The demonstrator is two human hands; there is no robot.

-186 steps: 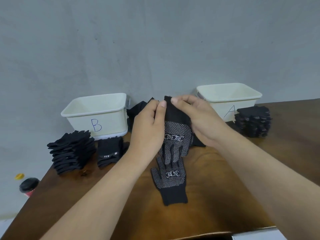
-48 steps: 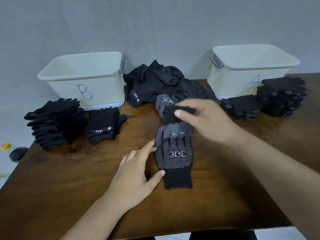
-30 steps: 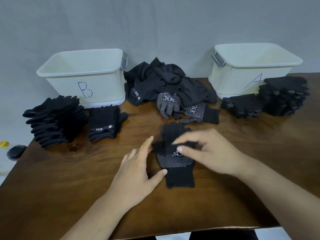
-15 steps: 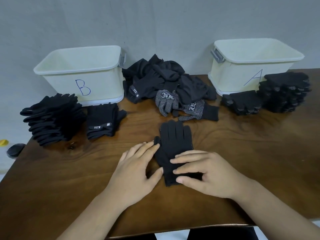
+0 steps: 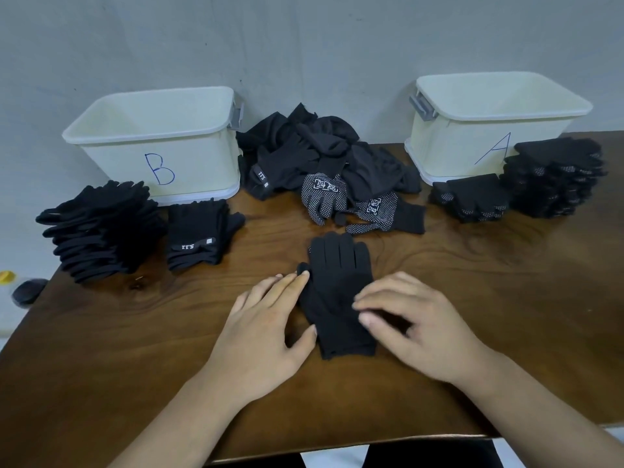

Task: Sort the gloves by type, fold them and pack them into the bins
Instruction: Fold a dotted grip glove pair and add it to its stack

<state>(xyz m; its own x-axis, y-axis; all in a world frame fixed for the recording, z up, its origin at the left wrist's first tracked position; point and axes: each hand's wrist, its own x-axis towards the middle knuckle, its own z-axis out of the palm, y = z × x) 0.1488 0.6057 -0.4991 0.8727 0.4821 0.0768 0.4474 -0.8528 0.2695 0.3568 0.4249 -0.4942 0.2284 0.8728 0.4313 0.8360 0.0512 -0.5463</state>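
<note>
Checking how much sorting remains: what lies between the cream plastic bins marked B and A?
The head view shows a loose heap of black fabric gloves between cream plastic bin B and cream plastic bin A.

Head-worn, forward-down, seemingly close over table [image 5: 101, 349]
</note>
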